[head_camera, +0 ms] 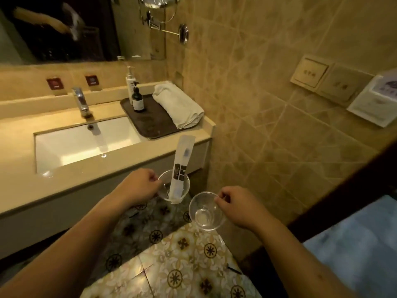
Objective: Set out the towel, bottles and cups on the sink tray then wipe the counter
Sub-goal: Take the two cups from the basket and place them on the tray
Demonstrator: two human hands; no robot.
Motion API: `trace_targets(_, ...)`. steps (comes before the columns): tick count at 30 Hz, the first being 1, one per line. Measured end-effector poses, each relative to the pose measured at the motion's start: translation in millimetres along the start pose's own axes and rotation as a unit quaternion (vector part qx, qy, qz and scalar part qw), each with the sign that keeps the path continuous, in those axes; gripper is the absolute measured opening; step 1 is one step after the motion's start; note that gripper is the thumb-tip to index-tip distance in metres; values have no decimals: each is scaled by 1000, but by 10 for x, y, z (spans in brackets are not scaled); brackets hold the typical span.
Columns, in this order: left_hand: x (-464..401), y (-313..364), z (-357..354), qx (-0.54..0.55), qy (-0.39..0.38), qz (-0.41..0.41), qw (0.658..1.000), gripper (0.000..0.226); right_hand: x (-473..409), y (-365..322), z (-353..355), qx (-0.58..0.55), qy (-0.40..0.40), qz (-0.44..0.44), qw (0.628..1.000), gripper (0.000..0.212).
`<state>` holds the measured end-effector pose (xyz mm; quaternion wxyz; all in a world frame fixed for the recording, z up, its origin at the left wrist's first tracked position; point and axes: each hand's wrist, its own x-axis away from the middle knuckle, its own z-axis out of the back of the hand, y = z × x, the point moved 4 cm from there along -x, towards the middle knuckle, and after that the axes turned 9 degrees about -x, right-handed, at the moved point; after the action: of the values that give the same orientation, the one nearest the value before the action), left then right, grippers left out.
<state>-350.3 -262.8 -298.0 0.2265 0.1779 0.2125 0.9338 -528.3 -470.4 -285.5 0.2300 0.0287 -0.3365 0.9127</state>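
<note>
I have a clear cup in each hand, both held out over the patterned floor (171,254), short of the desk (103,168). My left hand (137,187) has its grip pinched on the rim of the left cup (174,188), which carries a tall white packet (181,166) standing tilted inside it. My right hand (238,207) has its grip closed on the rim of the right cup (205,211); I see nothing inside that one. Up on the desk, the dark tray (154,123) sits right of the sink (86,145). A rolled white towel (178,104) lies along the tray's right side, and the dark bottle (137,100) stands at its back left with the white bottle (130,82) just behind.
</note>
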Motion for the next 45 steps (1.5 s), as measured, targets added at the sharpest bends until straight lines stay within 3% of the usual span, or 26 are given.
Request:
trace_targets(12, -1199, -217, 183, 66, 62, 129, 987, 18, -1909, -254, -112, -25, -55, 92, 994, 22)
trace_targets(20, -1967, -231, 522, 145, 134, 220, 955, 21, -3337, -462, 118, -22, -122, 130, 984, 20)
trace_targets(27, -2634, -447, 626, 173, 190, 258, 931, 10, -4078, -726, -53, -29, -186, 147, 971, 16)
trace_targets(39, -4381, -1173, 985, 225, 143, 241, 933, 16, -5289, -1192, -407, -49, -195, 50, 978, 18)
trace_targets(45, -5028, -1425, 978, 238, 113, 243, 933, 21, -5787, -1307, -661, -69, -162, 17, 984, 19)
